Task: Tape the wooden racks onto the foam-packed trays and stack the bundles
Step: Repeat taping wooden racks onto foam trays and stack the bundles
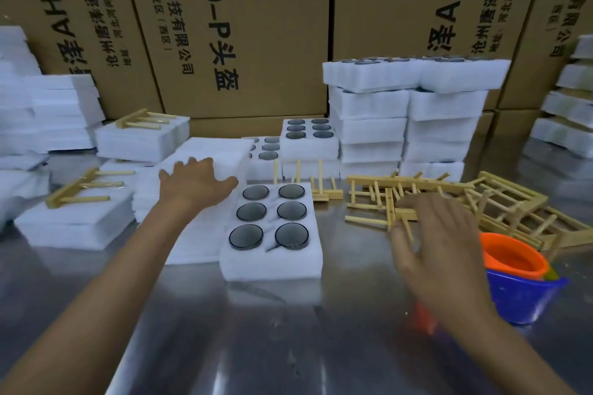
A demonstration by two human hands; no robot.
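Note:
A white foam tray (pixel 272 266) with six dark round dishes sits on the steel table in front of me. My left hand (pixel 192 183) reaches out with spread fingers over a stack of flat foam sheets (pixel 205 157) just left of the tray. My right hand (pixel 439 244) hovers, fingers spread and blurred, at the near edge of a heap of loose wooden racks (pixel 449 199); it holds nothing I can make out. Two bundles with a wooden rack taped on top lie at the left (pixel 77 192) and behind it (pixel 144 120).
Stacked foam trays (pixel 404 125) rise at the back centre-right, with smaller open trays (pixel 308 135) beside them. An orange cup nested in a blue one (pixel 516 269) stands at my right. Foam piles (pixel 48 112) line the left; big cardboard boxes (pixel 244 26) wall the back.

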